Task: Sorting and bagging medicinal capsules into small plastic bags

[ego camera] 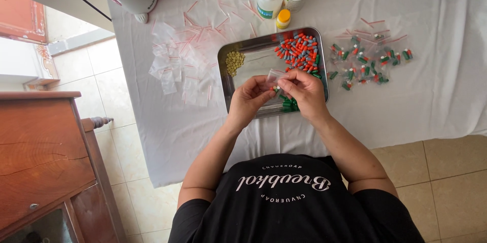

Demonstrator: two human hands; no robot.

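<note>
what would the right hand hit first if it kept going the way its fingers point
The right hand points toward the left hand, so it would probably meet the small clear bag pinched between them, then the left fingers. Depth is hard to judge from above.

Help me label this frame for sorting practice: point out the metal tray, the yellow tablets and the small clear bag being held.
metal tray (227,56): head view, on its bare left rim.
yellow tablets (234,62): head view, middle of the pile.
small clear bag (274,77): head view, on its upper part above the fingers.
</note>
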